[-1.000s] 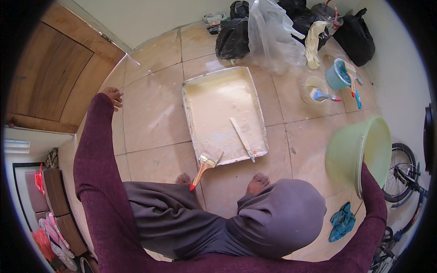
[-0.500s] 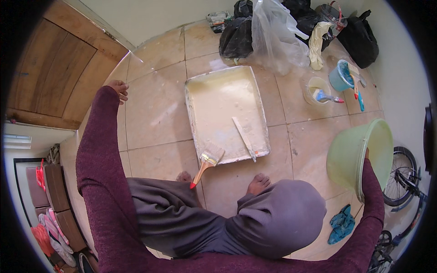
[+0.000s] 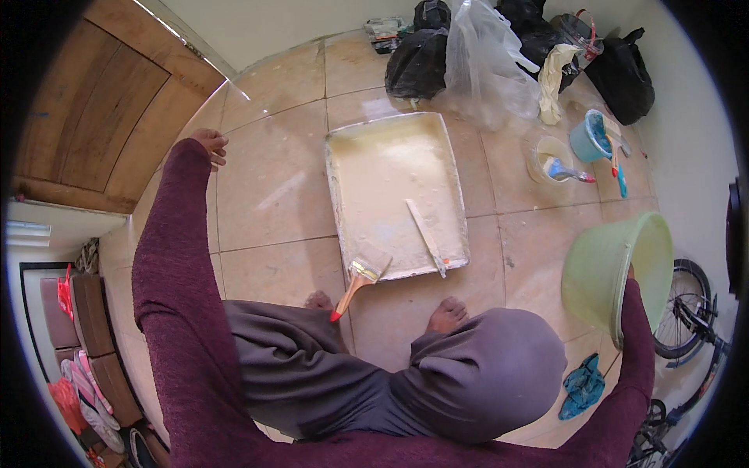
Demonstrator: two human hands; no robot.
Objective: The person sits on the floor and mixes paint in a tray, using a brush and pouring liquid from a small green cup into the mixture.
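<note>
A: Basin first: the pale green round plastic basin (image 3: 612,269) sits tilted at the right of the scene, near the person's right knee, its mouth turned away to the right. The person's right hand (image 3: 629,273) reaches its rim; only a fingertip shows over the edge, so whether the fingers are clamped on the rim or merely laid on it cannot be told.

B: And the left hand (image 3: 211,144)?

A: Far out to the left, fingers loosely curled together, empty, pressed near the floor tiles (image 3: 273,179) by the wooden door (image 3: 109,125). It looks like a prop for balance.

B: What lies between?

A: A rectangular white tray (image 3: 335,195) coated in cream paint, straight ahead. A flat wooden stirring stick (image 3: 425,236) lies inside it, and a wide brush with a red-tipped wooden handle (image 3: 359,279) rests over its near edge.

B: Handling advice?

A: By my judgement, a tilted basin held by one rim wants a full grip, thumb inside, and a slow drag kept low. The small teal cup (image 3: 587,139) stands well apart, farther right.
</note>
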